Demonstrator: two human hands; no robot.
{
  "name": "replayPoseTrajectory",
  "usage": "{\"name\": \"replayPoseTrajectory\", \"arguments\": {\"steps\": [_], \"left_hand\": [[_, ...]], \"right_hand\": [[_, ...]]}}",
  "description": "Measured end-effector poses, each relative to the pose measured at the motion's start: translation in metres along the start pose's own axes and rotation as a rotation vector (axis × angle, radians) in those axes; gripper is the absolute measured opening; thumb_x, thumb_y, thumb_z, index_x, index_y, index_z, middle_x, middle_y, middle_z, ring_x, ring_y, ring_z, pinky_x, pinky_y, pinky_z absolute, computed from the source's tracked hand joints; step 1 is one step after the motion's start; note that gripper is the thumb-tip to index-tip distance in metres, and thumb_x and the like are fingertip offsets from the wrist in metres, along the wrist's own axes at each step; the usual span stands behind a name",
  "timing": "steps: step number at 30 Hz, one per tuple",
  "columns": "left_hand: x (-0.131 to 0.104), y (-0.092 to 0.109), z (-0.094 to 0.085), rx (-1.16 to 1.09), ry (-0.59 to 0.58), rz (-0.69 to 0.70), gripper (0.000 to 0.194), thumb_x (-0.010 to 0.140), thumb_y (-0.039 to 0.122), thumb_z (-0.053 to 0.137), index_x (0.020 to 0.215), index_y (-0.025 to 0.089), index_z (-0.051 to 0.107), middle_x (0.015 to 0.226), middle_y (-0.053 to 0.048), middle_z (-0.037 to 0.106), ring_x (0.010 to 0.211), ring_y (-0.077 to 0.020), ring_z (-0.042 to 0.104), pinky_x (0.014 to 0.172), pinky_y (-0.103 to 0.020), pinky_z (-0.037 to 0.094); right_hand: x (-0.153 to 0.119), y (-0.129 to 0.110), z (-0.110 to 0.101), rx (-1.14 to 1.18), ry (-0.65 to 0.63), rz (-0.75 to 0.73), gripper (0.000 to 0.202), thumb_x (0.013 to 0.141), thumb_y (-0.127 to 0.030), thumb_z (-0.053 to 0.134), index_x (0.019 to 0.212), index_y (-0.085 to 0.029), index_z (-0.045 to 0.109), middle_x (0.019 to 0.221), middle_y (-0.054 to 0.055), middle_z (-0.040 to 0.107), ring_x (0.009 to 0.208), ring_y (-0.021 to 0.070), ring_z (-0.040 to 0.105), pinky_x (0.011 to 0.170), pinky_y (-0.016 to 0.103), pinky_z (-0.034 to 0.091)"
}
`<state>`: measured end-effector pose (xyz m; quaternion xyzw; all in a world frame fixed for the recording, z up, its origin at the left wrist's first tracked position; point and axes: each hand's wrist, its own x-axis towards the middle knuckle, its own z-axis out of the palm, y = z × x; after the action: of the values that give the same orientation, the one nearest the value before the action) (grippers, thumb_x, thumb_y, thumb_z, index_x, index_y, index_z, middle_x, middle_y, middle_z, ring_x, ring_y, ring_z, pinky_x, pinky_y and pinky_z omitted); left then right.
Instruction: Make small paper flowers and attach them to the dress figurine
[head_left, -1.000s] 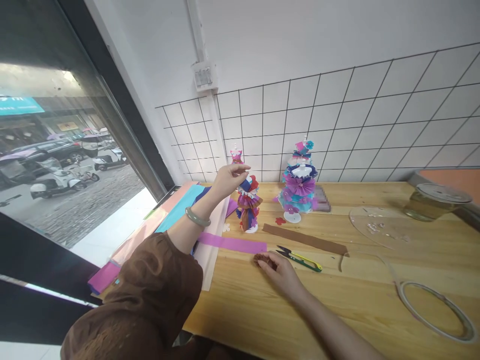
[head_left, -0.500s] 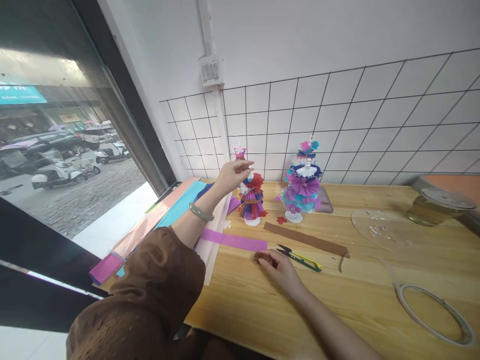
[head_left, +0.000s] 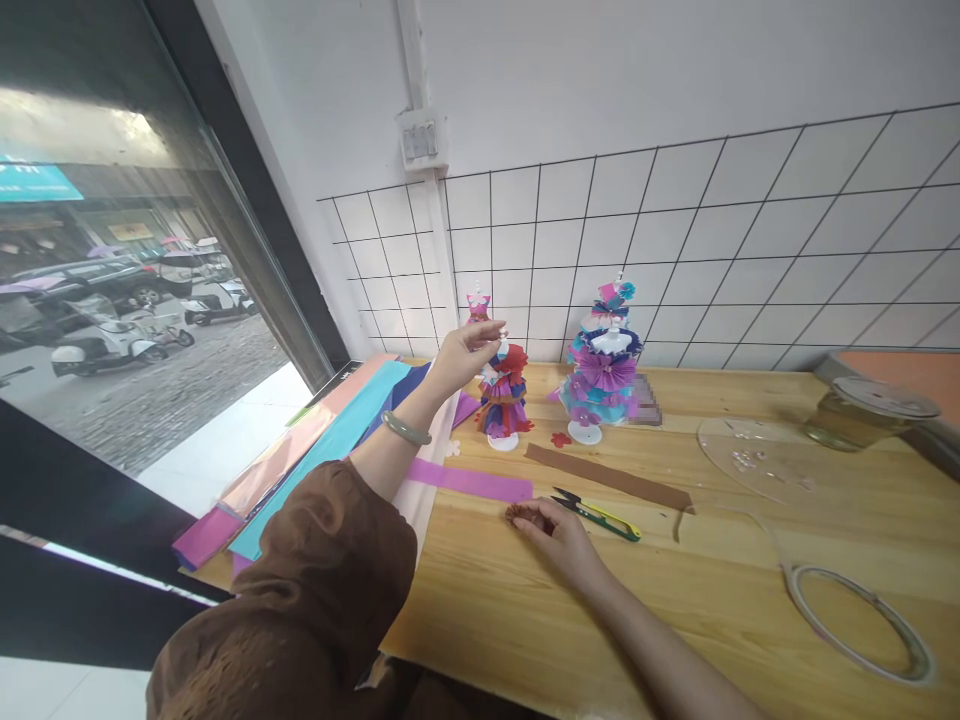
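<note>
My left hand (head_left: pixel 466 356), with a green bangle at the wrist, reaches over a small dress form (head_left: pixel 506 400) in red, blue, purple and brown pleated paper. Thumb and fingers close together at the form's white top knob. On the tabletop my right hand (head_left: pixel 556 532) is closed on a gathered piece of brown paper (head_left: pixel 513 514), mostly hidden by the fingers. Just beyond it lie thread snips (head_left: pixel 598 515) with a yellow and green handle. A brown paper strip (head_left: pixel 611 476) and a purple paper strip (head_left: pixel 480 481) lie flat behind that hand.
Other dressed forms (head_left: pixel 604 370) stand near the wall grid, one partly behind my left hand. Coloured paper sheets (head_left: pixel 330 430) lie at the left by the window. To the right are a clear disc (head_left: pixel 750 465) with small beads, a jar (head_left: pixel 862 415) and a white ring (head_left: pixel 862 620).
Both hands keep nearly the same places. The left fingers shift slightly at the top of the dress form, and the whole view drifts a little.
</note>
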<state>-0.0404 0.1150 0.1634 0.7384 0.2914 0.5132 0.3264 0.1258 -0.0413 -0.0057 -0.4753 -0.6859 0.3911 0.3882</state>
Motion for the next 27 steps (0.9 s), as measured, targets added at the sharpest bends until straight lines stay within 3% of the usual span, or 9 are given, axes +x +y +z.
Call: {"name": "replayPoseTrajectory", "arguments": {"steps": [6, 19, 22, 27], "left_hand": [[-0.004, -0.003, 0.001, -0.191, -0.012, -0.006, 0.039, 0.07, 0.022, 0.06, 0.108, 0.015, 0.056, 0.11, -0.012, 0.059, 0.106, -0.0206, 0.052, 0.094, -0.037, 0.038], [-0.006, -0.001, 0.0, -0.202, 0.01, 0.036, 0.04, 0.072, 0.021, 0.059, 0.112, 0.016, 0.053, 0.116, -0.012, 0.055, 0.107, -0.0203, 0.051, 0.096, -0.039, 0.037], [-0.014, 0.001, -0.004, -0.176, 0.089, 0.038, 0.04, 0.071, 0.023, 0.059, 0.111, 0.017, 0.054, 0.118, -0.011, 0.053, 0.111, -0.0211, 0.048, 0.097, -0.039, 0.036], [-0.045, -0.011, -0.013, -0.155, 0.348, -0.029, 0.039, 0.07, 0.027, 0.06, 0.107, 0.016, 0.055, 0.113, -0.012, 0.057, 0.106, -0.0211, 0.052, 0.093, -0.038, 0.038]], "right_hand": [[0.0, -0.002, 0.0, 0.006, 0.003, 0.013, 0.022, 0.075, -0.031, 0.053, 0.086, -0.018, 0.066, 0.076, 0.004, 0.064, 0.059, 0.0134, 0.048, 0.056, 0.024, 0.038], [0.001, 0.005, 0.002, 0.048, 0.032, 0.01, 0.022, 0.074, -0.034, 0.055, 0.086, -0.018, 0.066, 0.079, 0.004, 0.065, 0.064, 0.0148, 0.052, 0.059, 0.026, 0.04], [0.001, 0.003, 0.001, 0.079, 0.026, 0.023, 0.024, 0.075, -0.036, 0.055, 0.087, -0.018, 0.066, 0.082, 0.005, 0.066, 0.067, 0.016, 0.055, 0.062, 0.027, 0.042], [0.001, 0.002, 0.0, 0.138, 0.003, 0.002, 0.026, 0.077, -0.036, 0.053, 0.091, -0.018, 0.064, 0.087, 0.007, 0.066, 0.077, 0.018, 0.059, 0.069, 0.029, 0.044]]}}
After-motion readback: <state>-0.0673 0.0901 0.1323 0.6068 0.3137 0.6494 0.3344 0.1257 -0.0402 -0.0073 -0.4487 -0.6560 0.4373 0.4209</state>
